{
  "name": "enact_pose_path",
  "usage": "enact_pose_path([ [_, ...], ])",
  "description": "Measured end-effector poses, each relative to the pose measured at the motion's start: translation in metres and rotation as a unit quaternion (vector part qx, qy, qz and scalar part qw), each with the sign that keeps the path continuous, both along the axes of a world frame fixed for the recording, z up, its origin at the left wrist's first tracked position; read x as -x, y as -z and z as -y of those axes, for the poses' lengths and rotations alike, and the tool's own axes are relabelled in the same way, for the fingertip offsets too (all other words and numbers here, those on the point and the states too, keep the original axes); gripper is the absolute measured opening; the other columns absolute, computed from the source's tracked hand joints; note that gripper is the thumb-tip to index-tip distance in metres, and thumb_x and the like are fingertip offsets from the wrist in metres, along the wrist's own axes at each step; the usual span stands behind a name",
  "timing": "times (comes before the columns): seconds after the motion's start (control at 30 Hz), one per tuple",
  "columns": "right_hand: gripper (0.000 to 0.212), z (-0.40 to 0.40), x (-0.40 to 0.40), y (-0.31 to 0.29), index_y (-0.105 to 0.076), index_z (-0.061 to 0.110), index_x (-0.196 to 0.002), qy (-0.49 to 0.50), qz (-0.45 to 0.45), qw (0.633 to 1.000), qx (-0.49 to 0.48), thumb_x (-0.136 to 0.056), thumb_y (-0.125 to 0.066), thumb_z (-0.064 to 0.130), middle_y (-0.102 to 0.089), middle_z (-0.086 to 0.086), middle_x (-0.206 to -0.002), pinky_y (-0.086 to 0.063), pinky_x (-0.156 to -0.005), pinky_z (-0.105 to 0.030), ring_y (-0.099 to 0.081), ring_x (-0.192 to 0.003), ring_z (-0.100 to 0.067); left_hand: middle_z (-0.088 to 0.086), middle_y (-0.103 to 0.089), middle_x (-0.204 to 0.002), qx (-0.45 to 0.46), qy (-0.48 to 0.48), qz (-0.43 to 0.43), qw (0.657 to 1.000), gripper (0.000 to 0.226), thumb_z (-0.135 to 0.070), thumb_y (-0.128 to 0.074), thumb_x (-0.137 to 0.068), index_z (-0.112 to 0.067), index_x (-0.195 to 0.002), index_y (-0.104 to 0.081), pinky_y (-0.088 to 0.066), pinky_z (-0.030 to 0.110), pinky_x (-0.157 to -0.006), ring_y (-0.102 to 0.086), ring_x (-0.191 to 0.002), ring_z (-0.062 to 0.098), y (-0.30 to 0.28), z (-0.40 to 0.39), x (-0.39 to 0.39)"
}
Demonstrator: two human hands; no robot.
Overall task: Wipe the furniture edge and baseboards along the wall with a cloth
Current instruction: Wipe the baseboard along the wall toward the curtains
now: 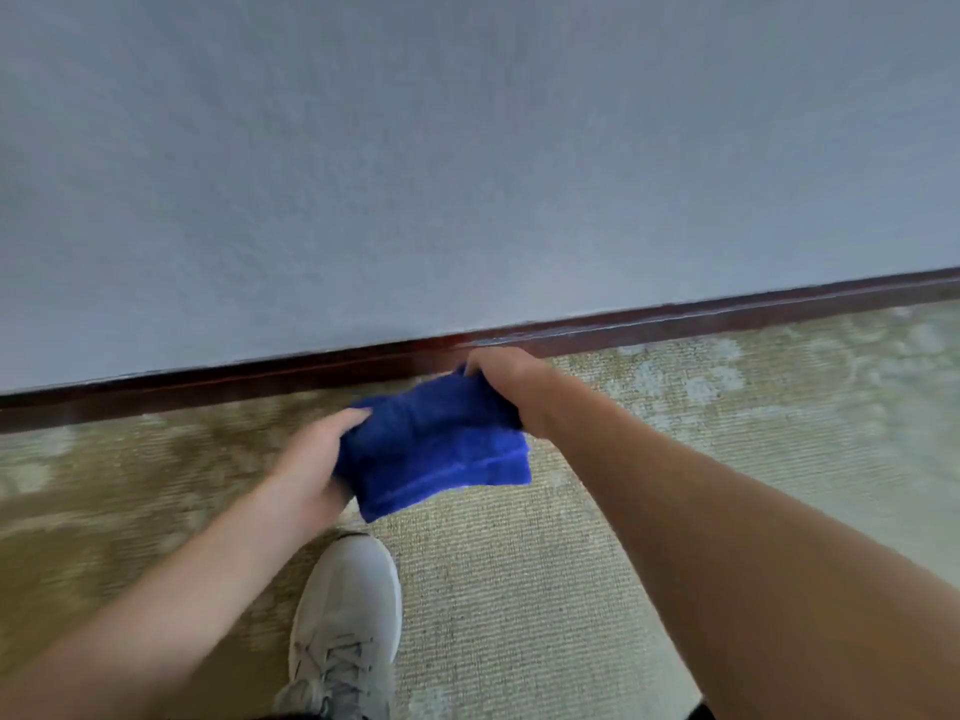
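I see the cloth held between both hands, baseboard at 12 o'clock, shoe at 6 on carpet.

Single head view: looks steeply down and forward from standing height, facing the wall; baseboard runs diagonally mid-frame, carpet fills the lower part.

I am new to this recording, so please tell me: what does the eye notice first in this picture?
First, the blue cloth in the middle, held by both hands: the left hand at its left side, the right hand at its upper right corner. Behind it, the dark baseboard runs along the foot of the grey wall. Below, a white shoe stands on the carpet.
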State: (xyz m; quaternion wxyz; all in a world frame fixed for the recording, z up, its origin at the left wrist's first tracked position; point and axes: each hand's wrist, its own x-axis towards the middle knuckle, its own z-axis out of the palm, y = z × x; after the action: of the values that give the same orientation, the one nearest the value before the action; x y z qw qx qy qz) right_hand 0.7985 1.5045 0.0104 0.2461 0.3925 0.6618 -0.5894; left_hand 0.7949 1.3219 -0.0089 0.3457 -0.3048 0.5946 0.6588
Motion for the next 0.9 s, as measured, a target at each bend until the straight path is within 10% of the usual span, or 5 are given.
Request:
enact_pose_path([
  [0.17, 0.019, -0.051, -0.050, -0.040, -0.066, 0.012, -0.081, 0.087, -0.014, 0.996, 0.010, -0.081, -0.049, 0.006, -0.058, -0.010, -0.080, -0.041, -0.054, -0.023, -0.050, -0.064, -0.025, 0.014, -0.068, -0.097, 0.028, 0.065, -0.063, 0.996, 0.022, -0.008, -0.051, -0.089, -0.011, -0.100, -0.071, -0.046, 0.030, -0.069, -0.063, -0.082, 0.026, -0.044, -0.056, -0.026],
  [0.27, 0.014, -0.056, -0.054, -0.043, -0.067, 0.012, -0.074, 0.127, -0.021, 0.990, 0.057, -0.068, -0.054, 0.011, -0.062, -0.014, -0.092, -0.049, -0.073, -0.035, -0.056, -0.080, -0.028, 0.019, -0.066, -0.108, 0.040, 0.035, -0.061, 0.997, 0.030, -0.007, -0.052, -0.088, -0.005, -0.113, -0.067, -0.048, 0.034, -0.077, -0.062, -0.092, 0.027, -0.047, -0.062, -0.022],
  [0.57, 0.050, -0.084, -0.037, 0.041, -0.068, 0.007, -0.101, 0.294, -0.043, 0.946, 0.127, -0.055, -0.075, 0.025, -0.068, -0.014, -0.095, -0.054, -0.090, -0.052, -0.065, -0.086, -0.030, 0.013, -0.070, -0.114, 0.002, -0.052, -0.006, 0.999, 0.030, -0.016, -0.057, -0.093, -0.008, -0.122, -0.063, -0.054, 0.035, -0.078, -0.068, -0.094, 0.026, 0.039, -0.100, -0.014],
  [0.77, 0.040, -0.095, -0.021, 0.065, -0.060, 0.005, -0.120, 0.340, 0.004, 0.912, 0.232, -0.081, -0.066, 0.009, -0.066, -0.022, -0.117, -0.058, -0.062, -0.049, -0.068, -0.088, -0.035, 0.010, -0.065, -0.090, 0.012, -0.101, -0.019, 0.995, 0.014, -0.022, -0.050, -0.097, -0.017, -0.101, -0.063, -0.049, 0.025, -0.055, -0.063, -0.073, 0.021, 0.074, -0.131, 0.017],
  [0.9, 0.045, -0.094, -0.015, 0.066, -0.052, 0.011, -0.127, 0.300, 0.011, 0.923, 0.241, -0.085, -0.065, 0.003, -0.064, -0.021, -0.122, -0.057, -0.075, -0.056, -0.066, -0.103, -0.039, 0.008, -0.066, -0.103, -0.063, -0.163, 0.101, 0.979, 0.023, -0.030, -0.049, -0.098, -0.014, -0.110, -0.060, -0.047, 0.031, -0.065, -0.064, -0.075, 0.025, 0.079, -0.147, 0.020],
])
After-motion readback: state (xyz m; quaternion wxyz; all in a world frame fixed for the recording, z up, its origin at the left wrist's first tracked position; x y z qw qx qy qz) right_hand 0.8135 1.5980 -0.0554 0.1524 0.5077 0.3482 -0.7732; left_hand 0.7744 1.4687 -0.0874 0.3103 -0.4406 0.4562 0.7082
